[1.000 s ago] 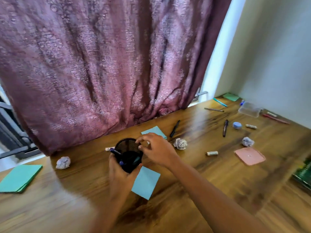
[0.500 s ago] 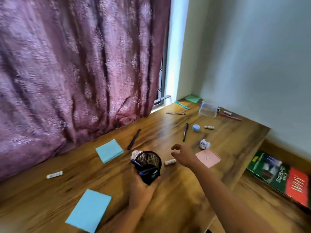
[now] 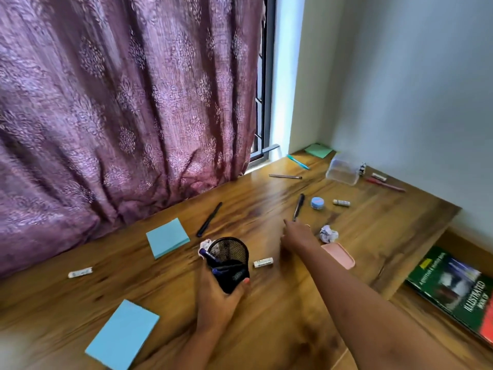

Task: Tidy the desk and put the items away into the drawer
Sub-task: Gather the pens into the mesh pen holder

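My left hand point(image 3: 217, 297) grips a black mesh pen cup point(image 3: 230, 260), tilted toward me, with blue pens inside. My right hand point(image 3: 296, 236) stretches out over the wooden desk point(image 3: 280, 316), fingers apart and empty, its fingertips just short of a black pen point(image 3: 298, 206). A crumpled paper ball point(image 3: 328, 233) lies right of that hand, and a pink lid point(image 3: 340, 254) sits partly under my forearm. A white eraser point(image 3: 263, 262) rests beside the cup. Another black pen point(image 3: 209, 222) lies further left.
Two blue sticky pads point(image 3: 166, 237) point(image 3: 122, 333), a white eraser point(image 3: 80, 272), a small blue jar point(image 3: 317, 202), a clear box point(image 3: 342, 172), a teal pen point(image 3: 298, 162), a green pad point(image 3: 318, 150) and red pen point(image 3: 385, 184) lie about. A purple curtain point(image 3: 120, 102) hangs behind. Books point(image 3: 453, 289) lie below the desk's right edge.
The view has swung right along the desk. My right hand left the cup's rim and reached forward toward the black pen. My left hand kept hold of the cup.
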The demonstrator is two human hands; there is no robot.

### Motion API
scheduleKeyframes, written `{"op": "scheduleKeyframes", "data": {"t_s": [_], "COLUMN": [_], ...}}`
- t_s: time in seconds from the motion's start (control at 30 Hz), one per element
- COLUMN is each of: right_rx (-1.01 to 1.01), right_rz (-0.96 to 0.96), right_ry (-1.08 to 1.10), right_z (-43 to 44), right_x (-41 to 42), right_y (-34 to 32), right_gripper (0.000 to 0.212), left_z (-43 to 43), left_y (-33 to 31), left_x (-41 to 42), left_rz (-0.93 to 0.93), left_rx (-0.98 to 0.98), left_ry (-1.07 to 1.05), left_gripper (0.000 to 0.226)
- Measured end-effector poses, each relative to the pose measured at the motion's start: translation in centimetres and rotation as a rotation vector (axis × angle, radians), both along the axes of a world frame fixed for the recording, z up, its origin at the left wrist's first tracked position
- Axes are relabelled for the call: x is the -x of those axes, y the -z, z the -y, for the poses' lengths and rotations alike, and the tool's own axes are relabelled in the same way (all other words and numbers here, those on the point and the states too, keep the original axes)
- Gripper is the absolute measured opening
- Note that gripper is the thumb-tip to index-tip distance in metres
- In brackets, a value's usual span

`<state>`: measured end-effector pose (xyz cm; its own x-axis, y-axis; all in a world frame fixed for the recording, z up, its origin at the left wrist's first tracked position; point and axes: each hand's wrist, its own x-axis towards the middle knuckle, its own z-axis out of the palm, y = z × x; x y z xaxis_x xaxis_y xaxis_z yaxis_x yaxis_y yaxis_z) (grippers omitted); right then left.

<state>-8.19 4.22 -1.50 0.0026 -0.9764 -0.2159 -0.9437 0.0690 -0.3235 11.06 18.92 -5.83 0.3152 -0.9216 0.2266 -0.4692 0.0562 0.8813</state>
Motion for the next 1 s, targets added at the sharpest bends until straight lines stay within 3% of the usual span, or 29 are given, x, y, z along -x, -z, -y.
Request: {"op": "scheduleKeyframes", "data": {"t_s": [0.2, 0.57, 0.83, 1.0], "right_rx": [0.03, 0.307, 0.27, 0.33], "right_rz": [-0.098, -0.246, -0.129, -0.166], "right_ry": [0.044, -0.114, -0.053, -0.091], "right_z": [2.3, -1.1, 1.0, 1.8], "right_x": [-0.5, -2.5, -2.8, -1.9], "right_y": [1.3, 3.0, 2.5, 2.3], "right_gripper": [0.047, 0.025, 0.03, 0.026], "left_z": [0.1, 1.0, 1.1, 1.1], "left_y": [0.4, 0.6, 0.7, 0.6], "left_x": [0.1, -0.2, -0.1, -0.1], "left_rz": [0.06, 0.118, 0.132, 0.13], "left_rx": [-0.03, -0.081, -0.083, -0.081], "left_ry": [-0.015, -0.018, -0.02, -0.026], "left_gripper": [0.088, 0.099, 0.097, 0.101]}}
